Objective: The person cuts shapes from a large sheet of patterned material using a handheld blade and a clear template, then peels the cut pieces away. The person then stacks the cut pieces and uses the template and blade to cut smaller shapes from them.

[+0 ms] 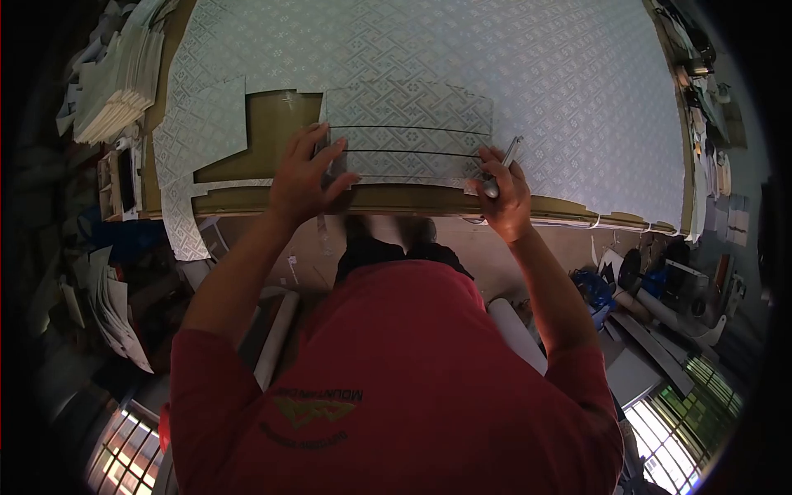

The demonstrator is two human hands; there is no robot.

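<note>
A pale, shiny fabric [577, 99] with a woven lattice pattern covers the table. In front of me lies a cut rectangular piece [404, 111] of it, crossed by two dark straight lines with narrow strips [412, 167] between them and the near edge. My left hand [305, 177] lies at the left end of these strips, fingers spread, fingertips on the fabric edge. My right hand [505, 194] is at their right end, closed around a slim silver metal tool [513, 152] that points up and away; its exact kind is unclear.
Olive board [280, 132] shows through a cut-out left of the piece. A fabric tail [183, 227] hangs over the table's front left edge. Stacked sheets [124, 78] stand at the far left. Rolls, bags and a dark-and-white machine part [685, 289] crowd the floor at right.
</note>
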